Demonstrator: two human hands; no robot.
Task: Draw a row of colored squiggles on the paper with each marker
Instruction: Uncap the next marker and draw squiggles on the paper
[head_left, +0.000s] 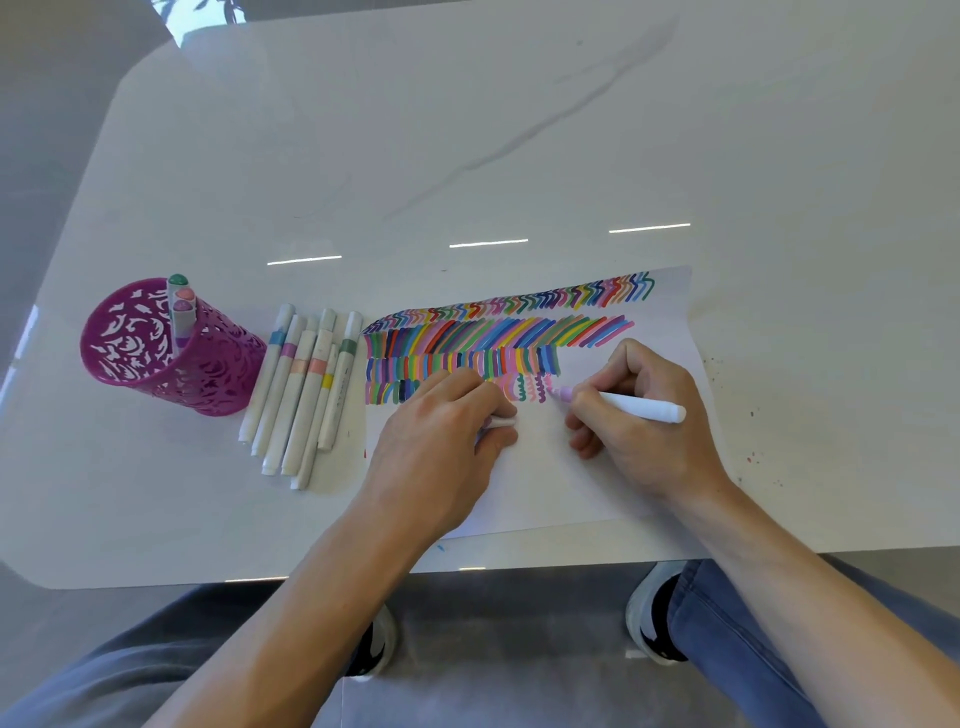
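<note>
Step in hand, as I judge it: a bottom-row squiggle, my right hand (639, 415) pinching the marker (634, 407), tip at the paper (550, 493) just right of the last squiggle (541, 388). Next calls for finishing the stroke, then recapping; my left hand (441, 431) grips the cap (501, 423) against the paper. That hand hides part of the row, and I cannot confirm tip contact.

You have a bright, even view lit from overhead. Three strip-light reflections (488, 242) glare on the glossy table (363, 130), and a bright glint (192, 21) sits at eleven o'clock. Shadows are soft. The edges bow with wide-angle distortion, and detail is slightly soft.
</note>
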